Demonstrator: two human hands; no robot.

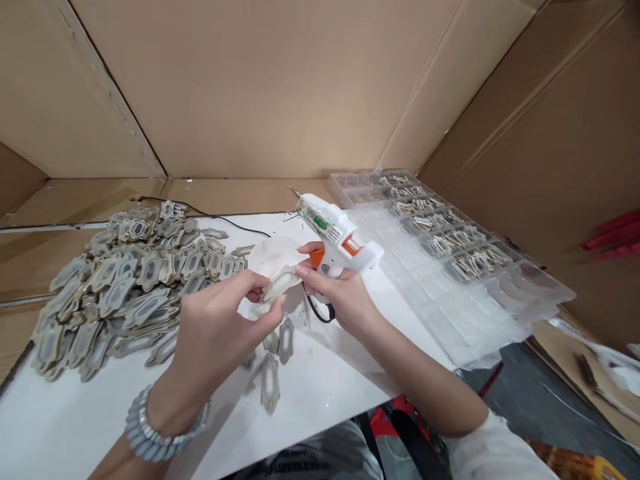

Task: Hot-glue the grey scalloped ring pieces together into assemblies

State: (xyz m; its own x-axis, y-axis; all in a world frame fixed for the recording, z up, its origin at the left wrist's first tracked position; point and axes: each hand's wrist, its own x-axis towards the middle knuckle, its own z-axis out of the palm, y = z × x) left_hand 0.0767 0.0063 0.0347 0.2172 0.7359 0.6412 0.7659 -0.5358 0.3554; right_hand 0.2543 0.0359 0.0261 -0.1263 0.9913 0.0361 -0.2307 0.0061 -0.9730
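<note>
In the head view my left hand (pixel 235 313) pinches a pale, elongated frame-like piece (pixel 281 283) between thumb and fingers. My right hand (pixel 340 293) is wrapped round the grip of a white glue gun (pixel 333 227) with an orange trigger, its nozzle pointing up and to the left. The right thumb lies close to the far end of the pale piece; whether it touches is hard to tell. Just below the hands, several similar loose pieces (pixel 270 383) lie on the white table (pixel 345 380). Behind the held piece is a round whitish disc (pixel 273 253).
A large heap of similar pieces (pixel 130 280) covers the left side. On the right, a clear compartment box (pixel 525 283) holds small metal parts, with translucent plastic sheet (pixel 400 267) beside it. A black cord (pixel 215 215) runs along the back. Cardboard walls (pixel 280 87) surround the table.
</note>
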